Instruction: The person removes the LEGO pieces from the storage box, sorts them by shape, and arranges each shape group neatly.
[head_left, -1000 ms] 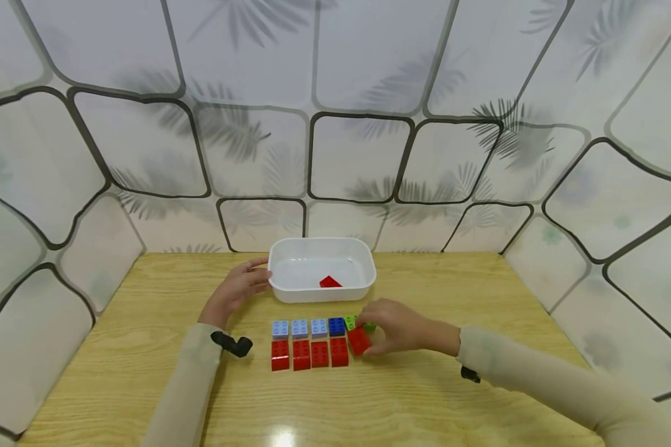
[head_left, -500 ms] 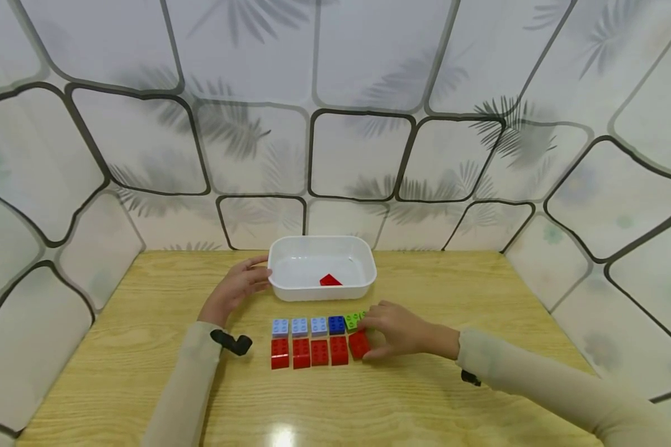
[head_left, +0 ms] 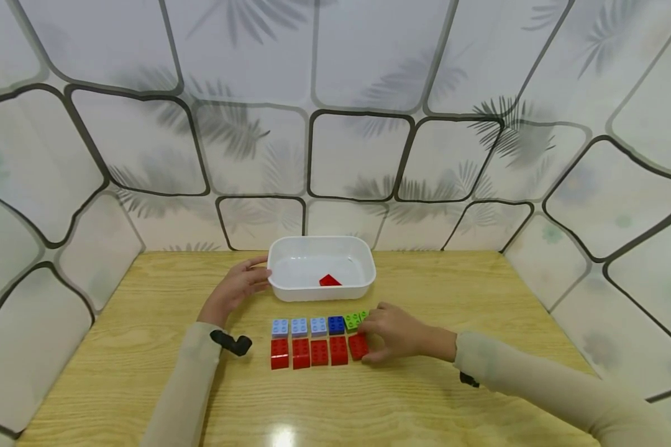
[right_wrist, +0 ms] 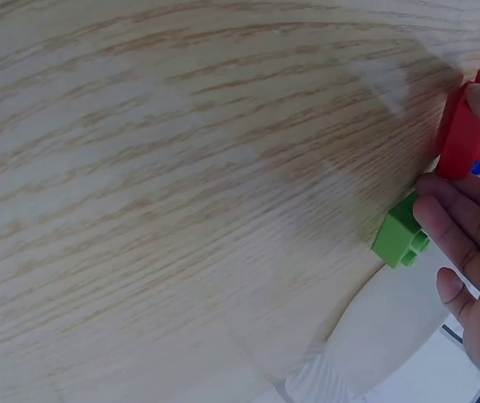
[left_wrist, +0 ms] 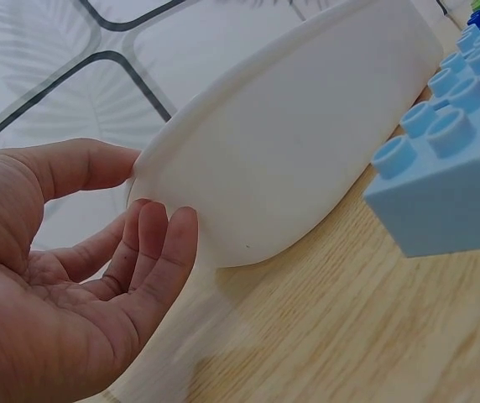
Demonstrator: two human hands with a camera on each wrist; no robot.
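Note:
A white plastic container (head_left: 322, 295) stands at the back of the wooden table, a red brick (head_left: 329, 281) lying inside. My left hand (head_left: 237, 290) touches its left end; in the left wrist view the thumb is at the rim and the bent fingers rest near the outer wall. My right hand (head_left: 396, 331) pinches a red toy brick (head_left: 358, 346) at the right end of a row of red bricks (head_left: 320, 354), thumb on its near side. Behind them runs a row of three light blue bricks (head_left: 299, 327), a dark blue brick (head_left: 336, 325) and green bricks (head_left: 352, 321), partly hidden by the right hand.
The wooden table (head_left: 436, 410) reaches back to a patterned wall covering (head_left: 358, 158) on three sides. The container sits just behind the brick rows. In the left wrist view, a light blue brick (left_wrist: 437, 218) stands near the container's side.
My right hand has brought the tilted red brick down and straightened it at the row's right end. The left hand stays at the container.

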